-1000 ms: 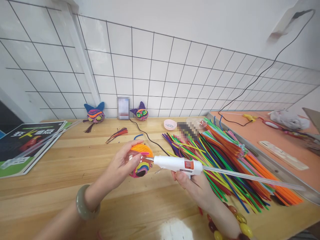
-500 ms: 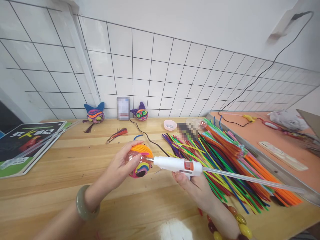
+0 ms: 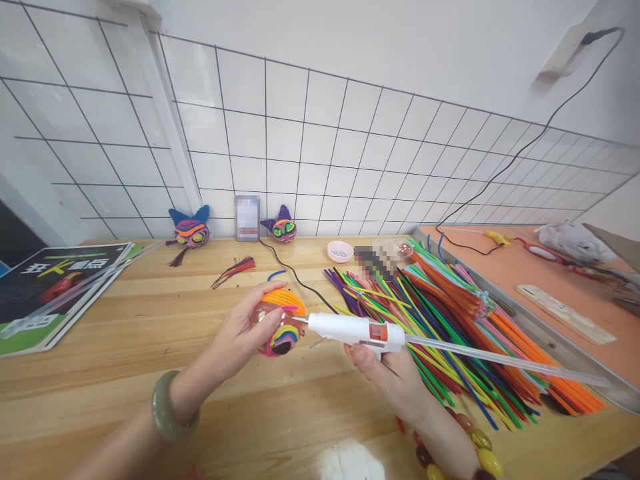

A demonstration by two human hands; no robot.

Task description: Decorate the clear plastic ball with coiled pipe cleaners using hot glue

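My left hand (image 3: 255,327) is closed around a clear plastic ball (image 3: 285,303) partly covered with pipe cleaners: orange rows on top, a pink piece at the middle, and a blue, yellow and black eye shape below. In my right hand (image 3: 387,373) is a white hot glue gun (image 3: 345,330), its fingers wrapped round the handle. The metal nozzle points left and meets the ball's surface, or nearly so, beside my left thumb. A long clear glue stick (image 3: 500,361) sticks out of the gun's back. My left fingertips behind the ball are hidden.
Many coloured pipe cleaners (image 3: 450,333) cover the table's right side. Two finished cat-like heads, one blue-eared (image 3: 190,228) and one purple-eared (image 3: 283,225), stand by the grid wall. Near them are a pink bowl (image 3: 341,251), a wire bundle (image 3: 235,270) and a black cord (image 3: 295,267). Books (image 3: 60,287) lie left.
Hardly anything differs. Both hands, the ball and the glue gun hold the same position; the view has shifted very slightly.
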